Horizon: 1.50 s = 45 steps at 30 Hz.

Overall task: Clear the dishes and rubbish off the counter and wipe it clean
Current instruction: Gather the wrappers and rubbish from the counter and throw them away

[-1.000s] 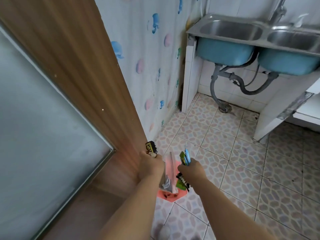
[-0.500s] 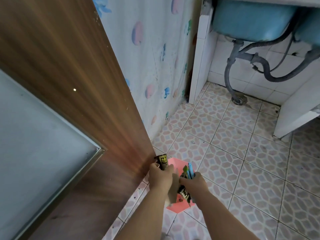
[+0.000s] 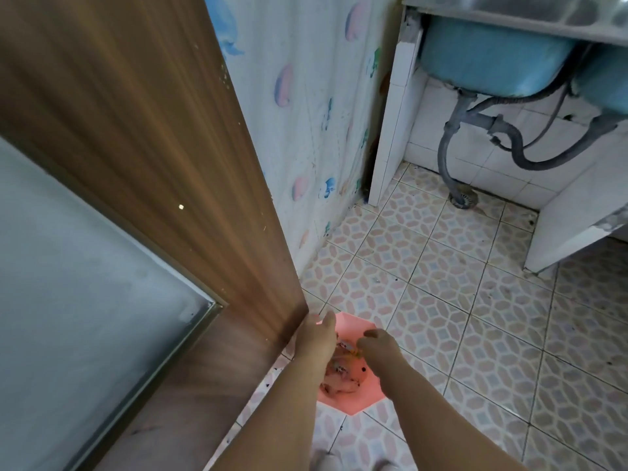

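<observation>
Rubbish [image 3: 342, 371], a crumpled heap of wrappers and scraps, lies inside a pink eight-sided bin [image 3: 360, 404] that stands on the tiled floor [image 3: 482, 321], right by the bottom corner of a wooden door [image 3: 163, 158]. The person leans over it with both bare forearms reaching down, and both hands hang just above the bin's opening.

The left hand [image 3: 315, 338] is nearest the door's edge, close enough that I can't say whether it brushes the wood. Its fingers point downward, loose and spread a little with the thumb out to the side, and it holds nothing. The right hand [image 3: 377, 346] hovers over the bin's far-right rim with its fingers curled under the palm. From where I stand only its back shows, so I cannot tell whether those fingers pinch anything. A small bit of wrapper shows just beside them, on top of the heap.

The door has a frosted glass panel [image 3: 68, 300] in a metal frame. Beyond it, a plastic sheet [image 3: 306, 107] printed with blue and pink shapes covers the wall. At the floor's far edge, two blue sink basins [image 3: 492, 56] sit on white tiled supports, and grey drain pipes [image 3: 475, 137] run from them to a floor drain [image 3: 464, 198].
</observation>
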{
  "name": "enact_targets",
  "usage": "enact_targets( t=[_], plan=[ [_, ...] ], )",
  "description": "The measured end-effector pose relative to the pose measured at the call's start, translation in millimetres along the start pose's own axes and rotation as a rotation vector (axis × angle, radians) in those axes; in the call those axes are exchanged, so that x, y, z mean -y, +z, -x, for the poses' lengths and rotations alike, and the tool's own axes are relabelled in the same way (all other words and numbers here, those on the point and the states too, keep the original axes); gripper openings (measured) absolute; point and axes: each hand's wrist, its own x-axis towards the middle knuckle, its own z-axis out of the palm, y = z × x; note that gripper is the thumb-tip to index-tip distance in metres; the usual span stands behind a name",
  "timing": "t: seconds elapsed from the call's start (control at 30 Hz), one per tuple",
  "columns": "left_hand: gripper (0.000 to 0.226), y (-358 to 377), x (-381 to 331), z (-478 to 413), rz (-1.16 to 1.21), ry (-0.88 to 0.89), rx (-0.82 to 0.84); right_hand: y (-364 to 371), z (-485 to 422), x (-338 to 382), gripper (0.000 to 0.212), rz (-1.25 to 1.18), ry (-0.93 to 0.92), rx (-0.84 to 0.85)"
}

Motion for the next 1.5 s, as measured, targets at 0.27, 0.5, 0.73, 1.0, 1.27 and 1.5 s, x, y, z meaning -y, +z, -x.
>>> enact_targets(
  t=[0.27,0.5,0.73,1.0,1.27,1.5],
  plan=[
    [0.045,-41.2,-86.5,61.6,-0.041,0.129,0.021,-46.8,70.2,73.9,0.044,-0.090,-0.143,-0.074],
    [0.052,-34.5,-178.3,146.3,-0.088,0.335,0.078,-131.7,144.7,115.5,0.039,-0.259,-0.276,-0.200],
    [0.049,15.3,-233.9,245.8,-0.159,0.570,0.117,-228.0,220.1,98.4,0.033,-0.374,-0.386,-0.343],
    [0.045,133.1,-218.4,402.2,-0.229,0.760,0.314,-349.4,321.6,-33.5,0.030,-0.540,-0.433,-0.616],
    [0.047,267.4,-143.5,559.9,-0.295,0.828,0.604,-437.4,415.3,-215.5,0.033,-0.775,-0.353,-0.837],
    [0.045,357.0,-72.0,673.4,-0.421,0.911,0.871,-473.6,490.8,-355.9,0.030,-0.953,-0.234,-1.023]
  ],
)
